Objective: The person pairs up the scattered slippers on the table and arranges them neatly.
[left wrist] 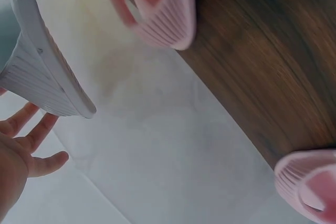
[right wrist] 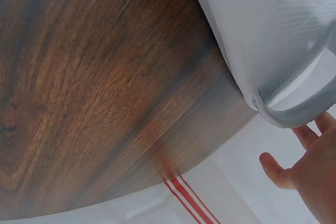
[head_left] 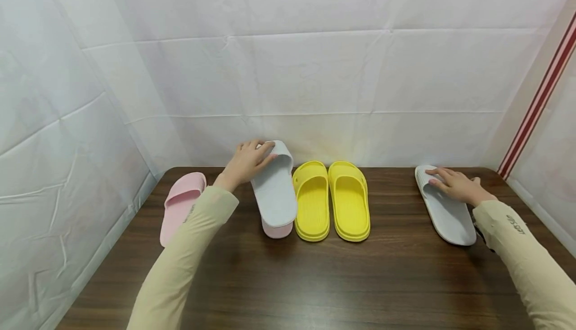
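My left hand [head_left: 248,162] grips a light grey slipper [head_left: 275,192] by its strap, with the slipper raised over a pink slipper [head_left: 277,231] whose heel end shows below it. In the left wrist view, the grey slipper [left wrist: 47,72] hangs tilted, apart from the pink slipper [left wrist: 163,14]. On the right, my right hand [head_left: 460,186] holds the strap of the matching grey slipper [head_left: 450,216]. The right wrist view shows fingers under the strap edge of this slipper [right wrist: 252,30], its sole largely cut off by the frame.
A yellow pair, the left slipper [head_left: 311,205] and the right slipper [head_left: 349,205], stands mid-table beside the raised grey one. Another pink slipper [head_left: 182,202] lies at the left, partly behind my sleeve. White sheeting [head_left: 315,80] hangs behind the brown wooden table [head_left: 315,285].
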Available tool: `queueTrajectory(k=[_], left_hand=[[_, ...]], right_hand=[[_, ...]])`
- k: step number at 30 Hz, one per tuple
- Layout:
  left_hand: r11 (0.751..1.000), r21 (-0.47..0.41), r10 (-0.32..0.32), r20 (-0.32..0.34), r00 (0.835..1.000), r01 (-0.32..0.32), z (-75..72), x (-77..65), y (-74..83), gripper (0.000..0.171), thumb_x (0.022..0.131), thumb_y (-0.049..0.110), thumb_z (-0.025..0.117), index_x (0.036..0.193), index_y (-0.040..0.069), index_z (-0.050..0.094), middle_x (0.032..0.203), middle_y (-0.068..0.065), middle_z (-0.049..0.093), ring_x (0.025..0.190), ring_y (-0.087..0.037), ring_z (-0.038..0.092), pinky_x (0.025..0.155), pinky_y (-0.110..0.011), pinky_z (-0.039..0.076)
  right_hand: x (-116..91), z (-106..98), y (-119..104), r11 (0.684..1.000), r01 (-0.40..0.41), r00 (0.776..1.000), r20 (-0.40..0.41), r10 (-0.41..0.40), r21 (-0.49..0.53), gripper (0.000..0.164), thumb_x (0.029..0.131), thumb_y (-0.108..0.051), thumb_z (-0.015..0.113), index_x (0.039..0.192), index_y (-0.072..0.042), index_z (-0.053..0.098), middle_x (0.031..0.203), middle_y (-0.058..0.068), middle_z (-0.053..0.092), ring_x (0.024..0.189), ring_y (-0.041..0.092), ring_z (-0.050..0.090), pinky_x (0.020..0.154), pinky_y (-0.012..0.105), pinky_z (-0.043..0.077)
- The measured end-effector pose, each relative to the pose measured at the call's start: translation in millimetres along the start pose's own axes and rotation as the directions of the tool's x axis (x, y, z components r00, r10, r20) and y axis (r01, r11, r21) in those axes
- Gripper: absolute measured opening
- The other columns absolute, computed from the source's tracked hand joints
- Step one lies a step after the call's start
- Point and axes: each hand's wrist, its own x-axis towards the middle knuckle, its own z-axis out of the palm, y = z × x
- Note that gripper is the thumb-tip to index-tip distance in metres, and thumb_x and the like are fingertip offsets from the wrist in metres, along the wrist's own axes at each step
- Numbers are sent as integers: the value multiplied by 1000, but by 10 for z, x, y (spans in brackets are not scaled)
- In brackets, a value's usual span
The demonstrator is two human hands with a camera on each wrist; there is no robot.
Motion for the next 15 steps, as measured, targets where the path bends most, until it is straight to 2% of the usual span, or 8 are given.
queueTrajectory(k=[7,15], left_hand=[[996,18,83,-25,996,-82,62,140,185,42,92,38,43,126,15,48,120,-14,52,112,-35,47,96,-52,31],[993,-22,117,-22,993,-118,181,252,360,40,92,38,43,125,16,49,117,-12,54,109,-31,50,95,-50,32]], right_hand=[[17,-16,-28,1000,-5,1000,7,5,4,57,91,-56,27,134,-20,33,141,25,26,121,54,26,80,79,10],[8,-18,-34,1000,-5,1000,12,5,0,57,91,-56,27,134,-20,33,141,25,26,121,54,26,80,79,10]])
